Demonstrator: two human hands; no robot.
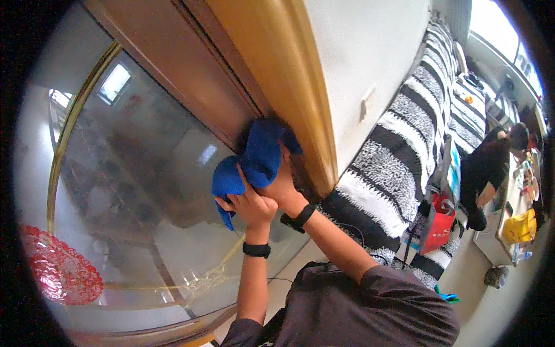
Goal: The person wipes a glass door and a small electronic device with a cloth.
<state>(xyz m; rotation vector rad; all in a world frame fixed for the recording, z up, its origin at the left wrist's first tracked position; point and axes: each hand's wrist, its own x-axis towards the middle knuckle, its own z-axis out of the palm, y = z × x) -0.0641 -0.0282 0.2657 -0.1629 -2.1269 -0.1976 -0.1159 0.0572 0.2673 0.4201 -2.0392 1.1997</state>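
A blue cloth [265,149] is bunched against the brown wooden frame [217,99] of a glass-panelled door, close to the yellow wood door casing [299,86]. My right hand [282,186] grips the upper part of the cloth, and most of those fingers are hidden behind it. Just below, my left hand [253,206] holds the cloth's lower part, which hangs over the glass panel [173,191]. One left finger points up along the fabric. The two hands touch or overlap, and each wrist carries a black band.
Red lace-like paper decoration [65,269] sits on the glass. Right of the white wall [368,43] runs a sofa with a striped black, white and grey cover [390,165]. A red bag [438,225] stands by it. Another person [485,169] bends near a table [498,217] bearing a yellow bag [520,226].
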